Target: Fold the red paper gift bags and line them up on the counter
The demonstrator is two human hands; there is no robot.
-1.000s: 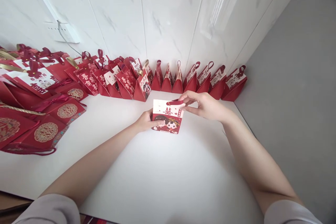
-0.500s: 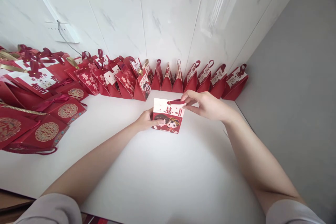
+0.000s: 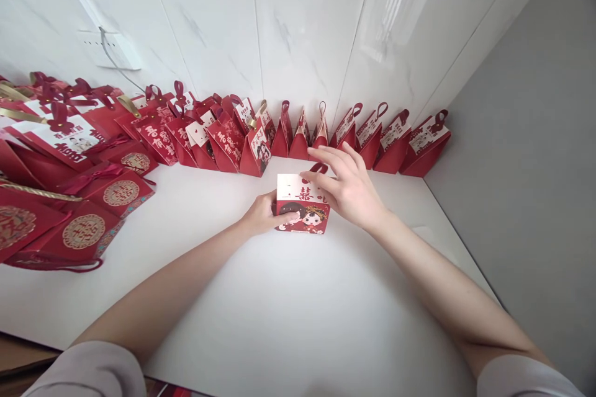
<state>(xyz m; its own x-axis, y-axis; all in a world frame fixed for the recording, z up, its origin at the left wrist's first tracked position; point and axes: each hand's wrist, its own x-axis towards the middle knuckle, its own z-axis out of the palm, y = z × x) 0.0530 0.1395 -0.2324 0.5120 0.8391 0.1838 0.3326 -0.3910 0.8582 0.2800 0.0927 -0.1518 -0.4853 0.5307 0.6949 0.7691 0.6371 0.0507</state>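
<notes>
Clock positions are read about the held box, with twelve o'clock toward the tiled wall (image 3: 307, 25). The red-and-white box (image 3: 307, 206), printed with a cartoon figure and red characters, is held near mid-view over the white table (image 3: 298, 304); whether its base rests on the surface cannot be told. The left hand (image 3: 266, 213), at nine o'clock, is closed on the box's side edge, its thumb laid across the printed front and its other fingers largely hidden behind. The right hand (image 3: 348, 186), at two o'clock, has its visible fingers fanned wide over the upper right corner, one fingertip beside the base of the dark red ribbon loop (image 3: 320, 168); contact with the ribbon cannot be confirmed.

Along the wall, from twelve to two o'clock, stands a row of tapering red boxes (image 3: 367, 136) with ribbon loops at their tops. Further red boxes (image 3: 228, 142) stand close together from ten to eleven o'clock. At nine o'clock lie red cartons with round gold emblems (image 3: 84, 232). A wall socket (image 3: 112, 49) with a grey cable (image 3: 109, 57) is set at ten o'clock. Pale sleeves (image 3: 93, 369) appear at eight and four o'clock.
</notes>
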